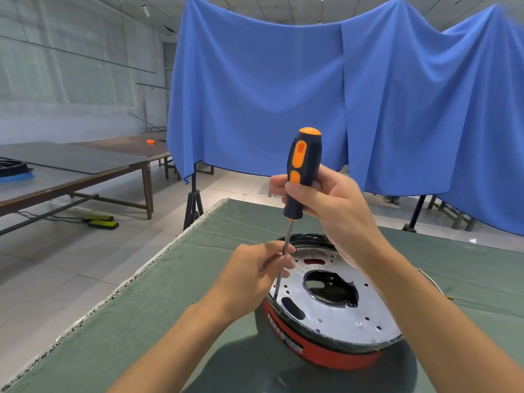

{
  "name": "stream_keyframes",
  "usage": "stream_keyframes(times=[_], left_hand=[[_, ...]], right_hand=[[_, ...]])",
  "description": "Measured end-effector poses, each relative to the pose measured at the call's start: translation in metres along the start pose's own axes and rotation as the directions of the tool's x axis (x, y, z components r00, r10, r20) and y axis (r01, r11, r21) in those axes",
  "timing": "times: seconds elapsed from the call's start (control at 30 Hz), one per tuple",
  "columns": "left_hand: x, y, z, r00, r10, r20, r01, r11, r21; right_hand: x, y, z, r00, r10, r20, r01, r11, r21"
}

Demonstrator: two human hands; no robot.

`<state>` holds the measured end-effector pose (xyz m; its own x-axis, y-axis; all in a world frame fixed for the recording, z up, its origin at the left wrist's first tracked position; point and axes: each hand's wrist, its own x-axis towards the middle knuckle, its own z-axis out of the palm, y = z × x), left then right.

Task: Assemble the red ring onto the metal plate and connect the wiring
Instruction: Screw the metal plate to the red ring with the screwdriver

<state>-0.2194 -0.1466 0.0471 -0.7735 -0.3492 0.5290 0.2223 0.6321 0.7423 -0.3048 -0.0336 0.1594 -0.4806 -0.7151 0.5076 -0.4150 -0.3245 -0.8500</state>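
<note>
A shiny round metal plate (343, 316) with a large centre opening and many small holes lies on top of the red ring (334, 357), on the green mat. My right hand (326, 199) grips the black-and-orange handle of a screwdriver (304, 165), held nearly upright. Its thin shaft runs down to the plate's left rim, where the tip touches near a hole. My left hand (255, 270) pinches the shaft low down, just above the plate. No wiring is plainly visible, apart from a thin pale cord (433, 282) at the right on the mat.
The green mat (158, 316) covers the work table; its frayed left edge drops to the tiled floor. A blue cloth (283, 89) hangs behind. Long tables (73, 165) stand at the left, with black boxes (102, 221) on the floor beneath.
</note>
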Motion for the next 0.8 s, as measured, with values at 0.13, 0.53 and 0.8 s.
stream_keyframes(times=[0.13, 0.53, 0.8], left_hand=[[0.0, -0.001, 0.0, 1.0, 0.019, -0.009, -0.019, 1.0, 0.024], [-0.003, -0.011, 0.014, 0.993, 0.034, -0.109, -0.04, 0.998, -0.057], [-0.005, -0.011, 0.016, 0.996, 0.004, -0.086, -0.006, 1.0, -0.023]], right_hand=[[0.0, 0.001, 0.005, 0.995, -0.051, -0.087, 0.046, 0.997, -0.062], [0.003, -0.024, -0.014, 0.981, 0.13, 0.146, -0.119, 0.99, -0.08], [0.009, -0.017, 0.007, 0.948, -0.079, -0.307, -0.136, 0.773, -0.62]])
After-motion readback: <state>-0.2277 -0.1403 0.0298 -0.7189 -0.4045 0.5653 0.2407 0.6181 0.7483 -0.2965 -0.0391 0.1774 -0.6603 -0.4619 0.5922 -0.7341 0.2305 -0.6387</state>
